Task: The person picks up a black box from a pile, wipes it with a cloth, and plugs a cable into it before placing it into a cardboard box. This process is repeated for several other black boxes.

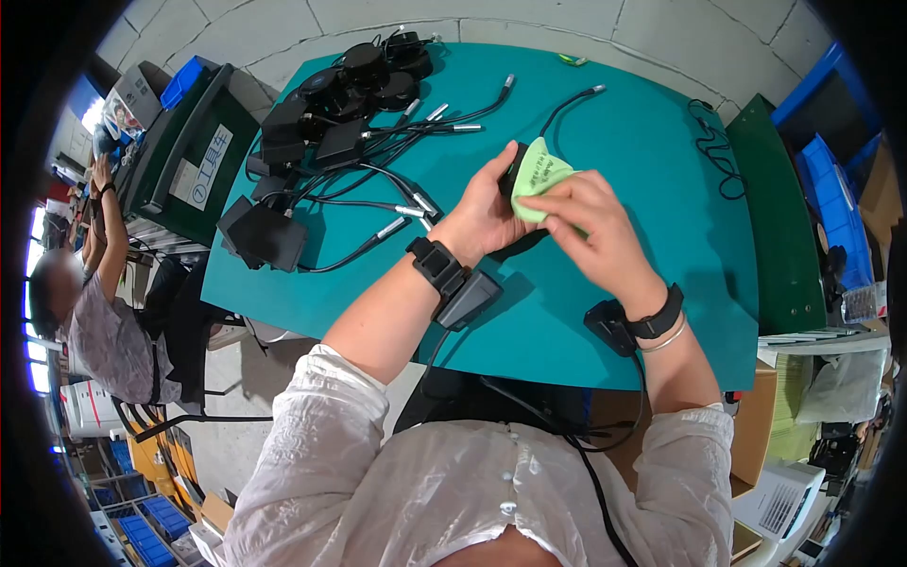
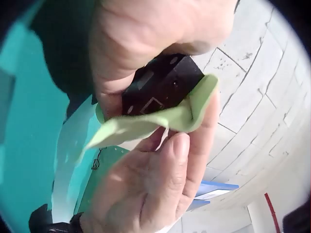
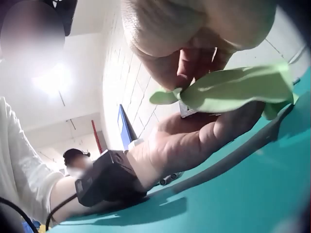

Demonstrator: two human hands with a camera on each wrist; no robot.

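Note:
My left hand grips a black box-shaped device, whose flat face with small marks and a hole shows in the left wrist view. A light green cloth with dark printing lies folded over one side of that device. Thumb and fingers of my right hand pinch the cloth against it. From behind the hands, a black cable with a silver connector extends over the teal table. In the right wrist view the cloth hides most of the device.
Several black boxes with cables and silver plugs crowd the table's left side, near round black parts. A thin black cable lies at the right. Another person is at the far left, beside a green cart.

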